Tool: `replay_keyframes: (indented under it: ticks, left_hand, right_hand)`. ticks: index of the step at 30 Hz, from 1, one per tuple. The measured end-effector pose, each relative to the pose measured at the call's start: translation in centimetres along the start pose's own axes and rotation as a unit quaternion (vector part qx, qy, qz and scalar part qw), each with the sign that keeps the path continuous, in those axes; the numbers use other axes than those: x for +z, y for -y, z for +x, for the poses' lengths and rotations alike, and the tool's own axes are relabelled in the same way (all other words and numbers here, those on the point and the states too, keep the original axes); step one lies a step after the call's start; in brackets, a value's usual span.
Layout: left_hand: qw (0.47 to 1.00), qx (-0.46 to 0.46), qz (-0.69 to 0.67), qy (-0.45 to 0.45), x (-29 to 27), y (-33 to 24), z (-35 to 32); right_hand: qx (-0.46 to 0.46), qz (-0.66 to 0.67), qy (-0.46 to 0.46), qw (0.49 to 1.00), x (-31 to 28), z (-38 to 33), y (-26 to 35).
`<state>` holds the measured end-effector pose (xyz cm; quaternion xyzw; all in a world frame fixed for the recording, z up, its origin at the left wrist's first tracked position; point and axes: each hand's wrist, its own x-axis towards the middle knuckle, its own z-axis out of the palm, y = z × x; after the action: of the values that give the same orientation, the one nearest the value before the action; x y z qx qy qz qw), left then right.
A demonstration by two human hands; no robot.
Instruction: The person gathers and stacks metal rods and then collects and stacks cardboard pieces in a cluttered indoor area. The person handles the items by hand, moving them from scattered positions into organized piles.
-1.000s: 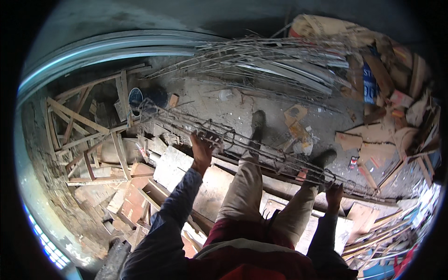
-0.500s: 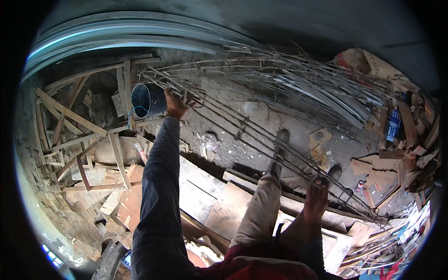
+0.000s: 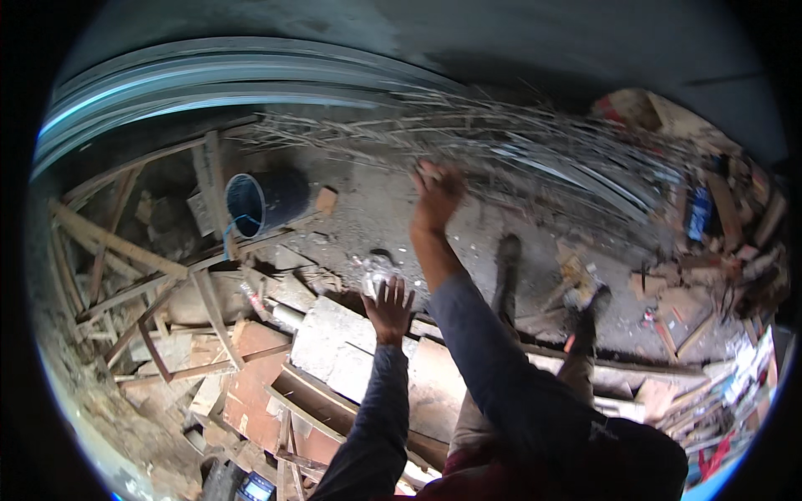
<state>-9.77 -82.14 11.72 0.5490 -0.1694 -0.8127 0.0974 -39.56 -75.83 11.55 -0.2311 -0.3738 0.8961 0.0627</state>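
Observation:
My left hand [image 3: 388,311] is open, its fingers spread, above the pale boards and beside a crumpled piece of clear plastic [image 3: 378,271] on the ground. My right hand [image 3: 439,199] reaches farther forward, over the dirt floor near the edge of a long heap of thin steel bars [image 3: 376,134]. Its fingers are slightly blurred and loosely bent with gaps between them, and nothing shows in its grip. Both sleeves are dark.
A dark bucket [image 3: 284,200] lies tipped on its side at the left, near a brick piece [image 3: 326,199]. Wooden frames [image 3: 121,242] stand beyond it. Long metal channels [image 3: 209,75] line the wall. Cardboard and wood scraps [image 3: 685,292] pile up at the right.
The tied steel bar frame that both hands held has left them; it cannot be told apart in the heap. The left hand came back toward me, and the right swung forward and left.

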Motion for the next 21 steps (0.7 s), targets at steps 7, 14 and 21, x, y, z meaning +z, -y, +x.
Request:
replay_keyframes:
  ticks: [7, 14, 21]
  left_hand:
    - [0.988, -0.144, -0.043, 0.014, -1.7, 8.0, -5.8]
    - [0.982, -0.022, 0.097, 0.16, 19.7, 3.6, 5.4]
    - [0.993, 0.007, 0.002, 0.122, 30.0, -0.8, 11.8]
  right_hand:
    - [0.12, -0.067, -0.052, 0.989, 7.9, 7.5, 11.3]
    - [0.141, -0.036, -0.057, 0.988, 5.1, 7.7, 10.3]
    - [0.113, 0.022, -0.027, 0.993, -2.5, 1.9, 13.7]
